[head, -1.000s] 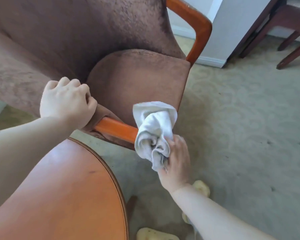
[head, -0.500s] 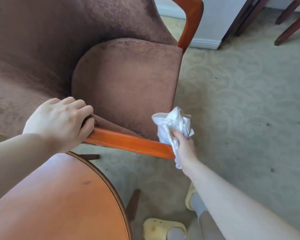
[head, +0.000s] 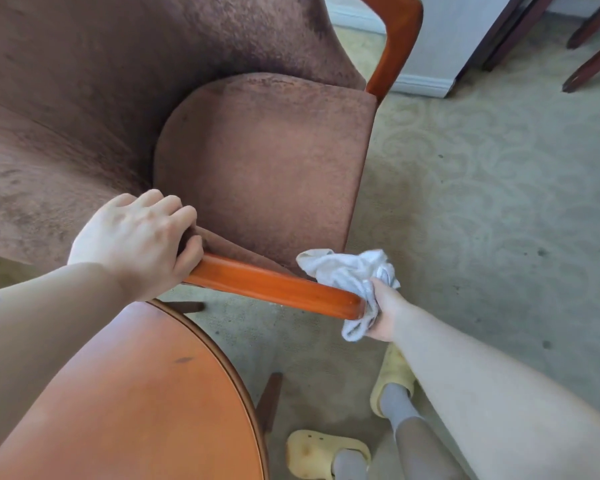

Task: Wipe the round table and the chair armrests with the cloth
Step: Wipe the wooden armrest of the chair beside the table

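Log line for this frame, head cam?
step: wiping armrest | right hand: cloth on front end | left hand: gripping rear end | table: untouched now

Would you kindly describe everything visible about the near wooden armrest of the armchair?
The near armrest is a rounded bar of glossy orange-brown wood that runs slightly downward from left to right, along the lower edge of the brown upholstered side of the armchair. The left hand grips its rear end, and the white cloth, bunched in the right hand, wraps its rounded front tip. It passes just beyond the round table edge.
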### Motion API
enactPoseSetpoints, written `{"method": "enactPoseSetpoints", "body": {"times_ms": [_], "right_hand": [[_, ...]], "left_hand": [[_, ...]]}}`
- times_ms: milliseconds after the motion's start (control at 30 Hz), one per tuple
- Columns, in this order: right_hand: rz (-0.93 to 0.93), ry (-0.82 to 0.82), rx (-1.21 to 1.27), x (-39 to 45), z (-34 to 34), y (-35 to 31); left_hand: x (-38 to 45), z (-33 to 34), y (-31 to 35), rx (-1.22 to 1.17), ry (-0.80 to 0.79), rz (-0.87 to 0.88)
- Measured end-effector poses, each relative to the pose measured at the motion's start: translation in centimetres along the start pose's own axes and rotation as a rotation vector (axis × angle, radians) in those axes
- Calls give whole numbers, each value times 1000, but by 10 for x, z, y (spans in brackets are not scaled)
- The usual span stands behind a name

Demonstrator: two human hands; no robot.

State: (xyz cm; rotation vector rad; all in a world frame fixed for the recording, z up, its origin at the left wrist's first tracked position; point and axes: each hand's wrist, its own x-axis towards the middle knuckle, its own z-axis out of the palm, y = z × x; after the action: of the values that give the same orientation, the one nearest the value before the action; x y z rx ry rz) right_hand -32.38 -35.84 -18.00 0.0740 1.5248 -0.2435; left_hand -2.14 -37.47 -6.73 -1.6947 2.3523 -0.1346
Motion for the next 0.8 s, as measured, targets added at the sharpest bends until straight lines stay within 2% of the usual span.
{"method": "enactPoseSetpoints", "body": {"times_ms": [33,100,200,267,333,400,467,533,633,700,733,800], "right_hand": [[21,-38,114,4,2,3],[-51,15,219,5,10,10],[-239,165,246,-10,18,31],[-328,253,161,-21,20,42],[-238,219,192,-21,24,35],[-73,150,366,-23,29,16],[-76,188,386,-27,35,10],[-261,214,208,-34,37,18],[-873,295,-143,-50,39,54],[-1165,367,-437,-46,37,64],[-1164,388,-393,-42,35,61],[-954,412,-154,-36,36,48]], "left_hand": [[0,0,0,1,0,-6],[1,1,-1,4,7,-7],[0,1,0,-8,22,-11],[0,0,0,-10,25,-4],[-1,-1,0,-12,30,-7],[-1,0,0,-13,47,-10],[-1,1,0,-21,53,-14],[-1,4,-1,-21,64,-15],[-1,5,-1,-17,67,-16],[0,3,-1,-23,66,-26],[1,2,-1,-23,64,-29],[1,3,-2,-18,54,-28]]}}
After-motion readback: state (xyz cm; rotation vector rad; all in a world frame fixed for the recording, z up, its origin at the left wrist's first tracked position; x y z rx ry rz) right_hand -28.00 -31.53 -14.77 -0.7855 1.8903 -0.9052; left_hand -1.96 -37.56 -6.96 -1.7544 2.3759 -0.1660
